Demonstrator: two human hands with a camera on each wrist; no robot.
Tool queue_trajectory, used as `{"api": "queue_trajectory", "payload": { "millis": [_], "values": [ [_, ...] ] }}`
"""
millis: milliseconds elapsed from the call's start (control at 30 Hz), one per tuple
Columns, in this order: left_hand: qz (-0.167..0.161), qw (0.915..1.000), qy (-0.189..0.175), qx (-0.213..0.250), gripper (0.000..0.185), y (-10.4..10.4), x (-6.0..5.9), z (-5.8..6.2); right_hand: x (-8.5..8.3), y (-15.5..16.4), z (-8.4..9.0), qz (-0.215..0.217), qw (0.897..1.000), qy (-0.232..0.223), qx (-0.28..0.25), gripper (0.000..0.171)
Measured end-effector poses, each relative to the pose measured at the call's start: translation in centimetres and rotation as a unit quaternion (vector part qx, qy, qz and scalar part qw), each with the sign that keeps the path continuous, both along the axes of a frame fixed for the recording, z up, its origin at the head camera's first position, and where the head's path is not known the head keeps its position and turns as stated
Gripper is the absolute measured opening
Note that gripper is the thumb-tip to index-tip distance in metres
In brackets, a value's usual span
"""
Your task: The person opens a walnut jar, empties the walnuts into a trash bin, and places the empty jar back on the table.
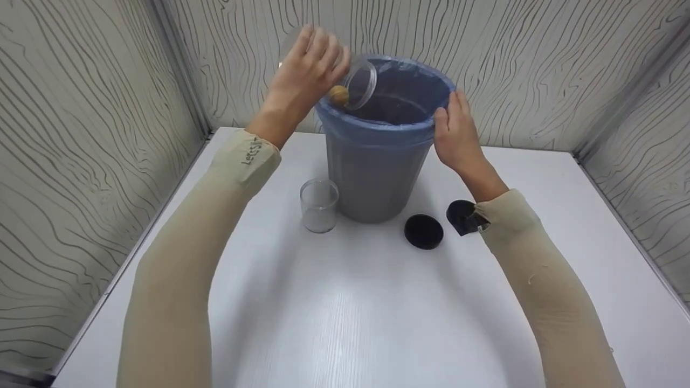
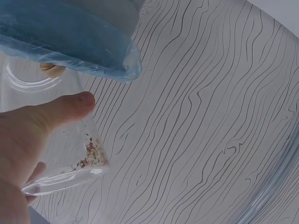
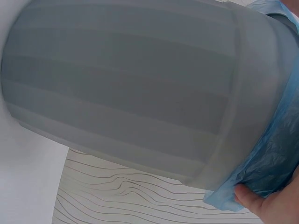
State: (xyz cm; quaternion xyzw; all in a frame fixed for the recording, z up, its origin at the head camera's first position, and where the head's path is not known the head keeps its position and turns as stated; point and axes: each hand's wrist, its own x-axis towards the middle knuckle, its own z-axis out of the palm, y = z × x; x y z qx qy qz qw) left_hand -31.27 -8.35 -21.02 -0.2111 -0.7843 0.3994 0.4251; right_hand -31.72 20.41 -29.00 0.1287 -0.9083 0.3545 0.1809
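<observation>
My left hand grips a clear jar, tilted with its mouth over the left rim of a grey trash bin. A round yellowish-brown ball, perhaps a nut, is at the jar's mouth. Reddish-brown and pale crumbs cling inside near the jar's base, seen in the left wrist view. A blue bag lines the bin and folds over its rim. On the right side, my right hand holds the bin's rim through the bag, thumb on the outside.
A second clear jar stands upright on the white table, left of the bin's base. To the right lie a round black lid and another black piece, partly behind the right sleeve. Patterned walls enclose the table.
</observation>
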Motion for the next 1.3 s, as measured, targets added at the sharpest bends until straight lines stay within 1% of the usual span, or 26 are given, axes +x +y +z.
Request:
{"api": "queue_trajectory", "payload": {
  "millis": [67, 200, 300, 400, 467, 533, 667, 733, 767, 900, 1000, 1133, 1300],
  "values": [
    [-0.001, 0.9996, 0.011, -0.027, 0.045, 0.1, 0.0, 0.1, 0.0, 0.0, -0.1, -0.001, 1.000, 0.002, 0.000, 0.060],
    [0.010, 0.9958, 0.029, -0.086, 0.045, 0.5, 0.1, 0.4, -0.1, 0.1, -0.2, -0.004, 1.000, 0.009, -0.001, 0.060],
    [0.018, 0.9928, 0.027, -0.115, 0.049, 0.8, 0.1, 0.7, -0.1, 0.1, -0.2, -0.005, 1.000, 0.012, -0.001, 0.060],
    [0.016, 0.9910, 0.026, -0.130, 0.049, 1.0, 0.1, 0.9, -0.1, 0.1, -0.2, -0.007, 1.000, 0.014, 0.001, 0.060],
    [0.012, 0.9909, 0.023, -0.132, 0.048, 1.2, 0.1, 0.9, -0.2, 0.1, -0.2, -0.008, 1.000, 0.012, 0.001, 0.060],
    [0.017, 0.9928, 0.018, -0.118, 0.050, 1.3, 0.1, 0.9, -0.2, 0.1, -0.2, -0.009, 1.000, 0.009, 0.002, 0.060],
    [0.045, 0.9973, 0.011, -0.057, 0.053, 1.5, 0.2, 1.1, -0.2, 0.0, -0.2, -0.009, 1.000, 0.005, 0.002, 0.060],
    [0.063, 0.9975, 0.007, -0.032, 0.057, 1.6, 0.3, 1.3, -0.2, 0.0, -0.2, -0.008, 1.000, 0.004, 0.001, 0.060],
    [0.067, 0.9974, 0.006, -0.026, 0.057, 1.7, 0.3, 1.3, -0.1, 0.0, -0.2, -0.008, 1.000, 0.002, 0.000, 0.060],
    [0.063, 0.9964, -0.002, -0.056, 0.067, 1.9, 0.2, 1.5, -0.1, 0.1, -0.2, -0.004, 1.000, -0.001, -0.002, 0.060],
    [0.053, 0.9953, -0.003, -0.081, 0.070, 1.9, 0.1, 1.5, 0.0, 0.1, -0.2, -0.004, 1.000, 0.002, -0.004, 0.060],
    [0.060, 0.9937, -0.008, -0.094, 0.072, 1.8, 0.0, 1.5, -0.1, 0.1, -0.1, -0.008, 1.000, 0.007, -0.003, 0.061],
    [0.067, 0.9911, -0.038, -0.108, 0.073, 1.6, 0.0, 1.6, 0.0, 0.0, -0.2, -0.009, 1.000, 0.007, -0.001, 0.061]
  ]
}}
